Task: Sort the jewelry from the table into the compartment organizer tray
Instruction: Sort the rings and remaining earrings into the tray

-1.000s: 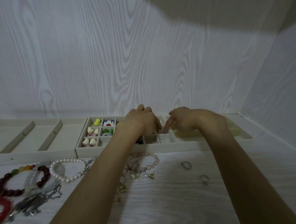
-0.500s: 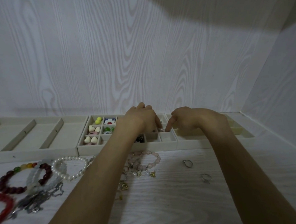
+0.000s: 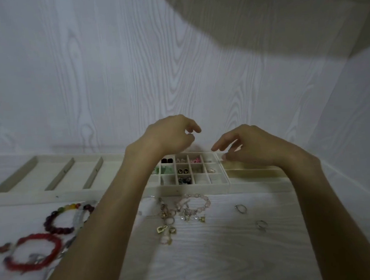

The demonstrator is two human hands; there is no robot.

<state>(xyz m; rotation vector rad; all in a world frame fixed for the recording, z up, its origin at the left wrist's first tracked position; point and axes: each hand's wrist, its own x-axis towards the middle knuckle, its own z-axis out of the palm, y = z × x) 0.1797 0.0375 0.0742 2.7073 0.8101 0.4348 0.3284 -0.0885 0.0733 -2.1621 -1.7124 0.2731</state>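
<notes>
Up above the small-box tray [image 3: 217,184], both hands hang in the air. The left hand [image 3: 170,134] has loosely bent fingers, and whether it pinches anything is too blurry to tell. The right hand [image 3: 248,149] has loose fingers with one pointing left, and it holds nothing. Little earrings sit in some boxes. On the table [image 3: 219,256], near the tray, lie a pink bead bracelet [image 3: 197,201], two rings [image 3: 240,208], a red bracelet [image 3: 32,252] and a dark bead bracelet [image 3: 61,221].
</notes>
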